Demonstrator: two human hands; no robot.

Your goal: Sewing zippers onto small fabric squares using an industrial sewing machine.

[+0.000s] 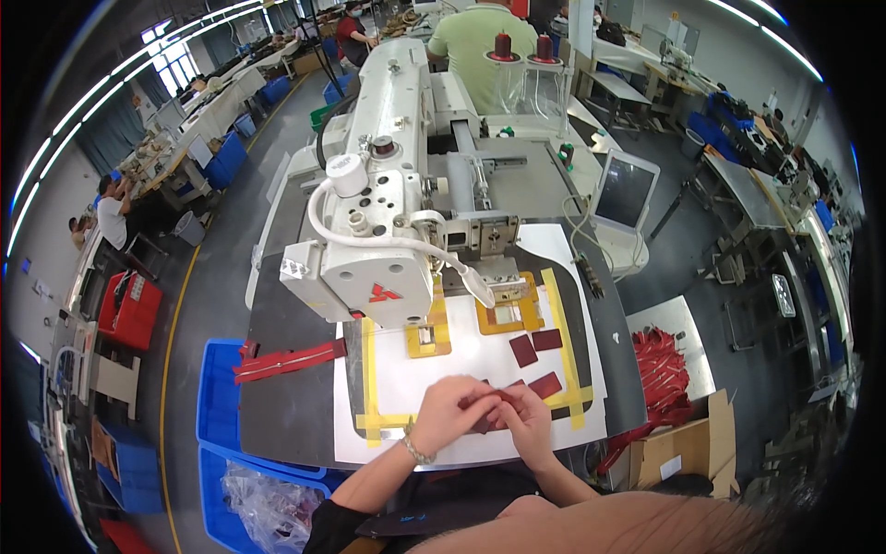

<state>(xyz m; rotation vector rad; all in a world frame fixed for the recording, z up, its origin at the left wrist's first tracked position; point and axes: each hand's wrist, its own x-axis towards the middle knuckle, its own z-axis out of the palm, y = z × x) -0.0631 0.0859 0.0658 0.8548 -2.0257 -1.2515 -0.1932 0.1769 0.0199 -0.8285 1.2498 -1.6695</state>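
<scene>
My left hand (pixel 449 413) and my right hand (pixel 524 418) meet over the front of a white sheet (pixel 406 374) edged with yellow tape. Their fingers pinch a small dark red patch (pixel 499 396) between them, mostly covered by the fingers. Just beyond lie more dark red rectangular patches (pixel 523 351), one (pixel 544 386) close to my right fingers. Behind these, two yellow frames (pixel 427 342) rest on the sheet under the head of a large white sewing machine (pixel 388 222).
Red zipper strips (pixel 291 360) lie on the table's left, above blue bins (pixel 220 388). At right are a heap of red strips (pixel 660 374), a cardboard box (pixel 683 448) and a screen (pixel 626 189). Dark red thread spools (pixel 503 48) stand behind; a person in green (pixel 475 46) is beyond.
</scene>
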